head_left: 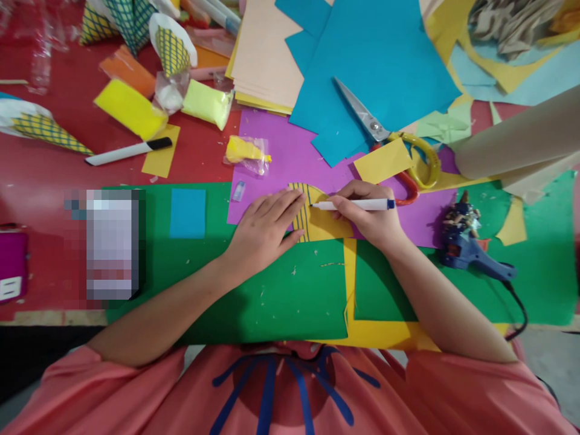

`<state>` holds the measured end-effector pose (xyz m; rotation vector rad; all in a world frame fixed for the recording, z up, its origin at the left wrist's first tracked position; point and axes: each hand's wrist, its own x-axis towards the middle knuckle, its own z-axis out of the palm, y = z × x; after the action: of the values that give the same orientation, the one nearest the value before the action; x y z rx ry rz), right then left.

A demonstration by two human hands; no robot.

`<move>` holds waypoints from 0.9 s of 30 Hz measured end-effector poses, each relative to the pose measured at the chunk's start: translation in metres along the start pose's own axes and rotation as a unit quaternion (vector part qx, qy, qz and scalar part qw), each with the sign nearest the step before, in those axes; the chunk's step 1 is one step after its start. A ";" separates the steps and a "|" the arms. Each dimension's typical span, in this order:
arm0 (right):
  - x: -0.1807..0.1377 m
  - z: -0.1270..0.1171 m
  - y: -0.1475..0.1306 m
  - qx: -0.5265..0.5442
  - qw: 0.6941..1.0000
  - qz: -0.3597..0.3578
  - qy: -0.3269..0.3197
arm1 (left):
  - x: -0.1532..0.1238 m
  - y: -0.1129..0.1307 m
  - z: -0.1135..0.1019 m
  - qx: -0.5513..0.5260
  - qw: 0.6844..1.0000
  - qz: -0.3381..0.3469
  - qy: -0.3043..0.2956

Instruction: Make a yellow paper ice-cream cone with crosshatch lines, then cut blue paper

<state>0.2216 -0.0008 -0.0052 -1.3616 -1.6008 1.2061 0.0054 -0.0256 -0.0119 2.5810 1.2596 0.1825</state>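
A yellow paper piece (327, 220) with a curved upper edge lies over purple and green sheets. Dark lines run down its left part. My left hand (272, 220) rests flat on its left end, fingers stretched out. Pinched in my right hand (369, 217) is a white marker (367, 205) with a dark blue end. The marker's tip is at the yellow paper, just right of the drawn lines. Above my right hand lie scissors (376, 128) with red and yellow handles, partly under a small yellow paper strip (383, 161).
A blue glue gun (475, 257) with a cord lies to the right, near a pale cardboard tube (521, 136). Packets of clay (131, 109), a black-capped marker (129, 151) and a blue paper square (187, 213) are leftward. Blue sheets (376, 54) cover the far middle.
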 end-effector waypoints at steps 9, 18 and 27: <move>0.000 0.001 0.000 -0.021 1.000 -0.018 -0.006 | 0.000 0.000 0.000 0.008 1.000 0.001 0.004; -0.005 -0.001 0.002 0.051 0.997 -0.037 0.032 | 0.000 0.000 0.001 0.012 1.000 -0.003 0.003; -0.008 0.004 0.000 0.027 1.000 -0.003 -0.002 | 0.001 -0.005 -0.001 -0.005 1.000 -0.002 -0.001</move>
<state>0.2197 -0.0098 -0.0062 -1.3212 -1.5627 1.2404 0.0019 -0.0221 -0.0123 2.5688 1.2605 0.1859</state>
